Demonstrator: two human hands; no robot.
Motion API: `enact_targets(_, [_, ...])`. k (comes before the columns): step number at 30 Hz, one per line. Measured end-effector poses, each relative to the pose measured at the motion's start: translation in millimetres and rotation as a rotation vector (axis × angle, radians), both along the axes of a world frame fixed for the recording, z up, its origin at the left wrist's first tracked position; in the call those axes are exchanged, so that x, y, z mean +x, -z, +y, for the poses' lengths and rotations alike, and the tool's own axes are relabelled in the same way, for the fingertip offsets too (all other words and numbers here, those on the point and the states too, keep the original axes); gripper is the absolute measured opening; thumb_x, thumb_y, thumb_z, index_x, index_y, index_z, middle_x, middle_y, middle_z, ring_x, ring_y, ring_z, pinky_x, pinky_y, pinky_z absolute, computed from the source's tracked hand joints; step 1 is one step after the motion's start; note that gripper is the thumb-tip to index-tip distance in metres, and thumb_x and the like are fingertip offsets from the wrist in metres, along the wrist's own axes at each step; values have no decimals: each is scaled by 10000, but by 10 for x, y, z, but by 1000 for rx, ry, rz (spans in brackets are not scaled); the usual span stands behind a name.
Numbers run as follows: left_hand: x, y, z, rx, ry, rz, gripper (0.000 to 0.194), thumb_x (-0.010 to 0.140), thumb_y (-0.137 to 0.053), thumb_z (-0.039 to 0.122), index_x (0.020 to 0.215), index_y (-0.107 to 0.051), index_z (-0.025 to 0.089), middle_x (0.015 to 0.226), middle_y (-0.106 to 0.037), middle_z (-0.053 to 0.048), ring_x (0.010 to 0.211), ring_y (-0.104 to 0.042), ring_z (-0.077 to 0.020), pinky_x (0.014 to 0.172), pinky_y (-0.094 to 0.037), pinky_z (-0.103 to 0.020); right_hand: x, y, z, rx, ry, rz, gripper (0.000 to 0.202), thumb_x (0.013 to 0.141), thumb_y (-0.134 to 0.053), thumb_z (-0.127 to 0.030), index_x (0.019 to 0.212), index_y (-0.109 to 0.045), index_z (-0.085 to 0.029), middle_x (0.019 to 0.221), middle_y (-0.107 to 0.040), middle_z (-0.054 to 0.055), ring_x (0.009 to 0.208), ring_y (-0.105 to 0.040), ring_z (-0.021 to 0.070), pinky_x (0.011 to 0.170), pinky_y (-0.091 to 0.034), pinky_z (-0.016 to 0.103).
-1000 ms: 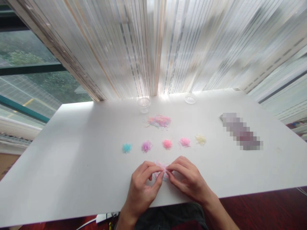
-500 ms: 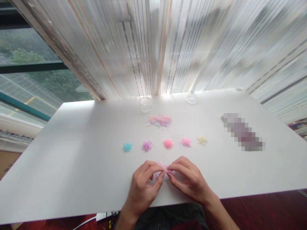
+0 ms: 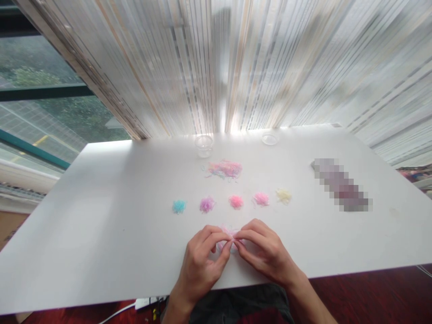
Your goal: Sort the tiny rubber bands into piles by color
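Observation:
Near the table's front edge, my left hand [image 3: 204, 256] and my right hand [image 3: 265, 249] meet, each with thumb and forefinger pinched on thin pinkish strands. More of this mixed pile of strands [image 3: 228, 230] lies under and behind my fingertips, partly hidden by them. Beyond my hands a row of small piles runs across: blue [image 3: 179, 206], purple [image 3: 207, 204], coral pink [image 3: 236, 201], light pink [image 3: 261, 199] and pale yellow [image 3: 284, 195]. A larger multicoloured pile [image 3: 224, 168] sits behind the row.
A clear round cup [image 3: 204, 146] and a clear lid [image 3: 270, 139] stand at the back of the white table [image 3: 101, 225]. At the right lies a blurred-out object [image 3: 340, 184]. Striped curtains [image 3: 219, 67] hang behind, with a window at the left.
My fingertips have shifted very slightly at the strands, still pinched together. The piles lie as before; the view has tilted a little.

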State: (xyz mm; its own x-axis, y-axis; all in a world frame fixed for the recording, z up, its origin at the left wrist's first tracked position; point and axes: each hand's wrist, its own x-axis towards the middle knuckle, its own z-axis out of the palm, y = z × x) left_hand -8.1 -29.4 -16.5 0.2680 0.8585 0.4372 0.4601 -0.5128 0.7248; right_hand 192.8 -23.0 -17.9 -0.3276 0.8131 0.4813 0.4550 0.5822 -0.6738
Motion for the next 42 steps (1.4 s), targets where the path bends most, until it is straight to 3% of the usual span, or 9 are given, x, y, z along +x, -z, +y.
enact_targets(8, [14, 36, -6, 7, 65, -13, 119, 972, -633, 124, 1040, -653, 220, 954, -738, -36, 738, -661, -137, 694, -557, -254, 1, 15, 9, 0, -37, -32, 129, 961, -628, -130, 1022, -700, -218, 852, -696, 44, 772, -624, 191, 680, -534, 315])
enact_targets(19, [4, 38, -12, 17, 30, 20, 63, 992, -615, 158, 1010, -646, 210, 864, -725, -24, 641, -607, -120, 635, -532, -239, 14, 0, -14, -26, -9, 26, 118, 962, -650, -174, 1045, -714, -227, 874, -702, 51, 786, -659, 190, 693, -572, 312])
enact_targets(29, [13, 29, -8, 30, 55, 29, 145, 953, -637, 100, 1036, -638, 218, 887, -724, -18, 666, -607, -129, 648, -515, -247, 18, 29, -11, -28, -29, 28, 129, 959, -651, -147, 1044, -712, -223, 879, -701, 48, 797, -660, 186, 701, -567, 307])
enact_targets(42, [28, 12, -13, 80, -8, 81, 218, 868, -636, 44, 994, -626, 222, 818, -690, 5, 614, -543, -135, 631, -469, -270, 19, 20, -10, -27, -11, 41, 110, 945, -648, -134, 993, -706, -215, 851, -687, 43, 766, -651, 179, 680, -557, 295])
